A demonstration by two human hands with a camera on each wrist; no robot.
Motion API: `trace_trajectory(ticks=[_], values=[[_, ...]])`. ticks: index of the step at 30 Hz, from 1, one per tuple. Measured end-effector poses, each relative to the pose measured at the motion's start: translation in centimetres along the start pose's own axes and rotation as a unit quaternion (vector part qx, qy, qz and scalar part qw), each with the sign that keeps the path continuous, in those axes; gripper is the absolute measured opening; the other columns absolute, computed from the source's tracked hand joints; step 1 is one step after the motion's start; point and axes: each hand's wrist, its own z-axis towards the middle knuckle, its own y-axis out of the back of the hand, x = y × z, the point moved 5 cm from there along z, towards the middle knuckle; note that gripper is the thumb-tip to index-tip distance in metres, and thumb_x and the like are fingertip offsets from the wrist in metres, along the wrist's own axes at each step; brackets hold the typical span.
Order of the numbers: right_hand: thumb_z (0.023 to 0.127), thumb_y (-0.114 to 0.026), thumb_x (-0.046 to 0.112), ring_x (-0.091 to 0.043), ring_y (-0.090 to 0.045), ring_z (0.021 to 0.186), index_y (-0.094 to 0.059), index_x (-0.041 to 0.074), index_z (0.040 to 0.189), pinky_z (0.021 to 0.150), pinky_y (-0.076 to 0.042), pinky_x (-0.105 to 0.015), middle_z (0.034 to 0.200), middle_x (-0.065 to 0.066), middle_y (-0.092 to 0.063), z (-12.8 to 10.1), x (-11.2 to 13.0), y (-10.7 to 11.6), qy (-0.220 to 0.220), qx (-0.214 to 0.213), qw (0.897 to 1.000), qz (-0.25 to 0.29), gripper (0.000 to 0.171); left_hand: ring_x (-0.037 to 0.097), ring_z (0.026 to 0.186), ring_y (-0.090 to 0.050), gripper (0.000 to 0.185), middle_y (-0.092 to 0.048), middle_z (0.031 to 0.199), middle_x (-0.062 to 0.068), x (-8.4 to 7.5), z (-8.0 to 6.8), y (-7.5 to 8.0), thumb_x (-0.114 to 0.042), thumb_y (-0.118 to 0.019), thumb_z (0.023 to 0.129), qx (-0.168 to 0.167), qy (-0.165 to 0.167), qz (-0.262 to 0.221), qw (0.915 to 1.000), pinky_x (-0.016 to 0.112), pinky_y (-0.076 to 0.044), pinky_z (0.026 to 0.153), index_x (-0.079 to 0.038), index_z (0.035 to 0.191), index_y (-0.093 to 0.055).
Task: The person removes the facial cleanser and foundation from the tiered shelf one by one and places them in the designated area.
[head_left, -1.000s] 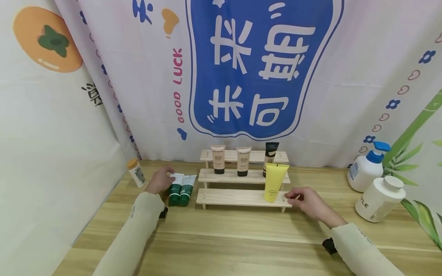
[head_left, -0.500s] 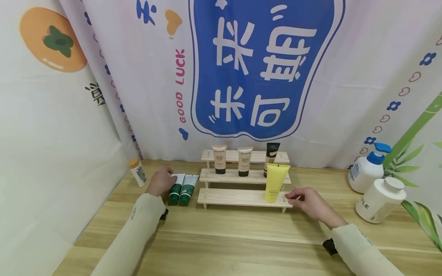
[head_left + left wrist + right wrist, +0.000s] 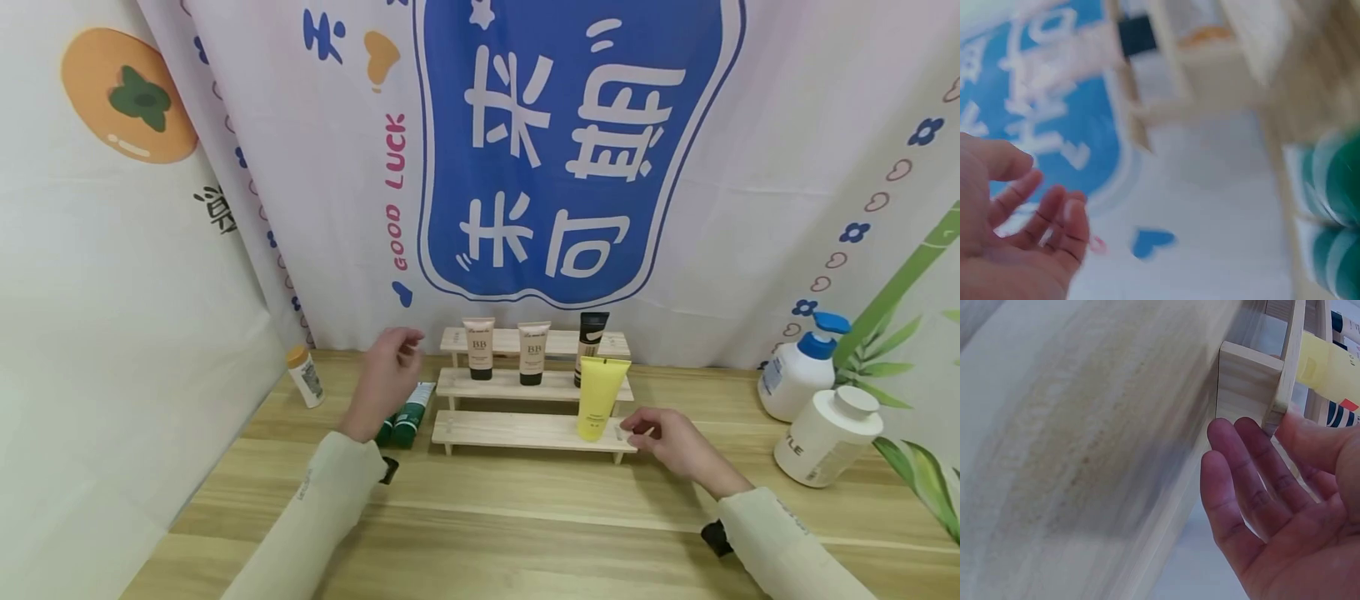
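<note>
left hand (image 3: pixel 390 367): was raised above the table, fingers loosely curled and holding nothing; the left wrist view showed the same hand (image 3: pixel 1016 244) empty, though blurred.
right hand (image 3: pixel 660 437): rested at the right end of the bottom step of the wooden rack (image 3: pixel 517 429), fingers relaxed and touching the wood; the right wrist view showed its fingertips (image 3: pixel 1241 437) against the step's end, gripping nothing.
green tubes (image 3: pixel 408 412): two lay side by side on the table, just left of the rack and under the raised hand, partly hidden by it.
yellow tube (image 3: pixel 600 396): stood cap-down on the bottom step, near the right hand.
step in hand: likely shelving tubes, between picks.
next move: would call for lowering the free hand onto one green tube, closing round its body and standing it upright on a free step.
</note>
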Motion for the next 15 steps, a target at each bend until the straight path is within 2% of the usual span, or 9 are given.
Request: trace_trajectory(ticks=[3, 6, 10, 15], values=[[0.086, -0.067, 0.003, -0.015, -0.057, 0.08, -0.069, 0.01, 0.098, 0.068, -0.048, -0.031, 0.092, 0.0, -0.064, -0.1, 0.1, 0.0, -0.004, 0.0, 1.0, 0.005, 0.014, 0.02, 0.084, -0.057, 0.022, -0.059, 0.098, 0.012, -3.3, 0.2, -0.5, 0.005, -0.061, 0.085, -0.015, -0.093, -0.037, 0.9949, 0.032, -0.052, 0.07, 0.002, 0.106, -0.062], [0.086, -0.066, 0.002, -0.015, -0.057, 0.079, -0.069, 0.009, 0.099, 0.067, -0.048, -0.03, 0.092, -0.001, -0.064, -0.1, 0.2, 0.1, -0.005, 0.0, 1.0, 0.006, 0.014, 0.021, 0.085, -0.058, 0.026, -0.06, 0.099, 0.012, -6.3, 0.3, -1.3, 0.006, -0.063, 0.083, -0.002, -0.153, -0.071, 0.9856, 0.033, -0.053, 0.068, 0.001, 0.108, -0.062], [0.086, -0.066, 0.002, -0.015, -0.057, 0.08, -0.068, 0.009, 0.099, 0.067, -0.048, -0.029, 0.093, -0.001, -0.064, -0.1, 0.2, 0.1, -0.006, 0.0, 1.0, 0.004, 0.014, 0.018, 0.089, -0.056, 0.033, -0.059, 0.108, 0.009, -9.6, -0.1, -3.2, 0.002, -0.066, 0.083, 0.052, -0.175, -0.091, 0.9791, 0.031, -0.052, 0.072, -0.003, 0.115, -0.06], [0.087, -0.066, 0.003, -0.014, -0.056, 0.081, -0.067, 0.009, 0.1, 0.068, -0.048, -0.031, 0.093, 0.0, -0.063, -0.1, 0.0, 0.0, 0.004, 0.0, 1.0, 0.003, 0.015, 0.01, 0.095, -0.052, 0.039, -0.055, 0.117, 0.001, -12.3, -1.2, -6.8, -0.008, -0.067, 0.087, 0.106, -0.183, -0.053, 0.9759, 0.024, -0.048, 0.08, -0.009, 0.124, -0.056]])
